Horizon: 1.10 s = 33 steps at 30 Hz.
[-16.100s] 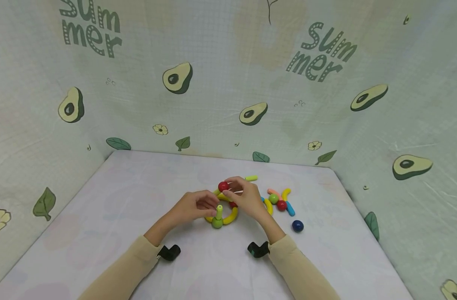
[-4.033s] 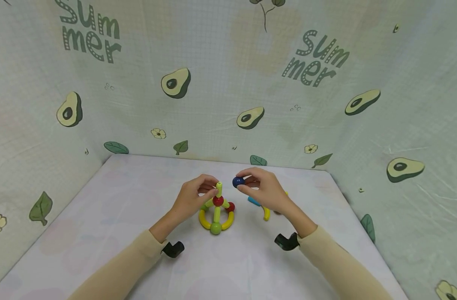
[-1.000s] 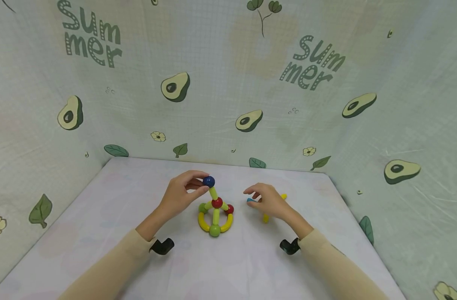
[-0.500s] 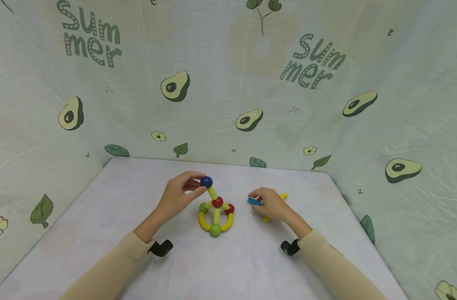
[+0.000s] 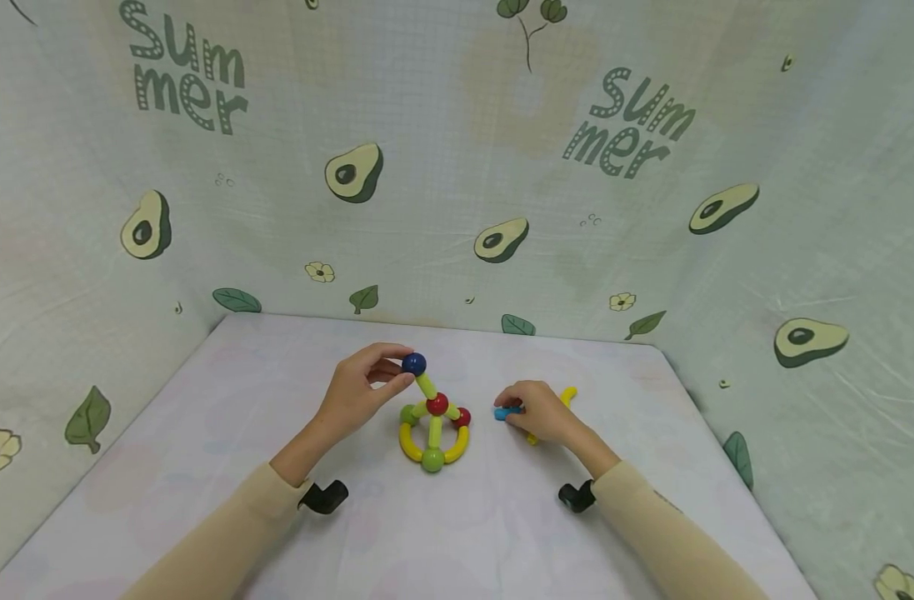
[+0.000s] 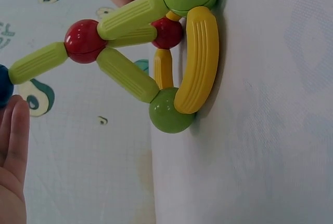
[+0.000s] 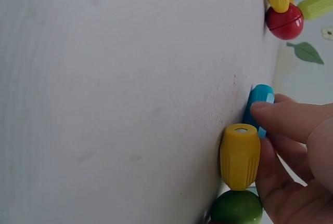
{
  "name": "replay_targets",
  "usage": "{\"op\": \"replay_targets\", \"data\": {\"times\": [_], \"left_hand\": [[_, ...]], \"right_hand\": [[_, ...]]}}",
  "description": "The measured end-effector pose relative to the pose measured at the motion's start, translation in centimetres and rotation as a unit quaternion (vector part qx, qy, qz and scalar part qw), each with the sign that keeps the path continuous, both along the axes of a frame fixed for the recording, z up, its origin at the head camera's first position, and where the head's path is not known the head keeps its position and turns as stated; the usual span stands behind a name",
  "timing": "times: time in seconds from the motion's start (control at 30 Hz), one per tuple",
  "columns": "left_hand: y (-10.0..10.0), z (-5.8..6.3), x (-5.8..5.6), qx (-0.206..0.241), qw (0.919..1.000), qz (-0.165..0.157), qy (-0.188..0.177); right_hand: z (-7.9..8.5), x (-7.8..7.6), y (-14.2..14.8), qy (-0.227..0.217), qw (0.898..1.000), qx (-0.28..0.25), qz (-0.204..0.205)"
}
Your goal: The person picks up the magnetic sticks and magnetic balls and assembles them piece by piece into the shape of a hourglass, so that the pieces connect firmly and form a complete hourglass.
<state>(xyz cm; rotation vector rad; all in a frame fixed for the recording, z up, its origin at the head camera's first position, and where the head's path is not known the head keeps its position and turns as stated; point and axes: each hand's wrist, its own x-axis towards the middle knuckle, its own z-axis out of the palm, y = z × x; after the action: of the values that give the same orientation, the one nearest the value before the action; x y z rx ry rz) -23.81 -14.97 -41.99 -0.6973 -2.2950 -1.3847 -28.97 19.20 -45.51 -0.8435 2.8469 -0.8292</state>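
A construction of magnetic sticks and balls stands on the table. Its base ring has yellow curved sticks (image 6: 200, 60) and green and red balls; light green sticks (image 5: 435, 432) rise to a red ball (image 5: 437, 404). From that ball one more light green stick (image 6: 39, 63) leans up and left, topped by a dark blue ball (image 5: 414, 363). My left hand (image 5: 359, 390) holds the blue ball between thumb and fingers. To the right, my right hand (image 5: 542, 410) pinches a blue stick (image 7: 259, 102) low at the tabletop, thumb against its near side.
Beside the right hand lie a yellow curved stick (image 5: 569, 395), another yellow stick (image 7: 240, 156) and a green ball (image 7: 237, 207), partly covered by the hand in the head view. A patterned cloth wall (image 5: 427, 275) rises behind the table (image 5: 314, 333).
Since 4 seconds ago the blue ball has passed from my right hand onto the top stick, which now leans left. My right hand has moved down and taken hold of the blue stick.
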Motion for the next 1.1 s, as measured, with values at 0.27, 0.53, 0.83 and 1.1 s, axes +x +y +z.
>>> {"op": "replay_targets", "data": {"times": [0.27, 0.53, 0.83, 1.1], "left_hand": [[0.1, -0.1, 0.0, -0.002, 1.0, 0.004, 0.004], [0.1, 0.0, 0.1, -0.003, 1.0, 0.002, 0.005], [-0.1, -0.2, -0.1, 0.005, 1.0, 0.001, 0.004], [-0.3, -0.3, -0.2, -0.003, 1.0, 0.008, 0.003]], "right_hand": [[-0.2, 0.1, -0.2, -0.002, 1.0, -0.001, 0.023], [-0.1, 0.3, -0.4, -0.01, 0.999, 0.019, 0.033], [0.2, 0.5, -0.5, 0.003, 0.998, 0.042, 0.045], [1.8, 1.1, -1.4, 0.022, 0.998, -0.03, 0.056]]}}
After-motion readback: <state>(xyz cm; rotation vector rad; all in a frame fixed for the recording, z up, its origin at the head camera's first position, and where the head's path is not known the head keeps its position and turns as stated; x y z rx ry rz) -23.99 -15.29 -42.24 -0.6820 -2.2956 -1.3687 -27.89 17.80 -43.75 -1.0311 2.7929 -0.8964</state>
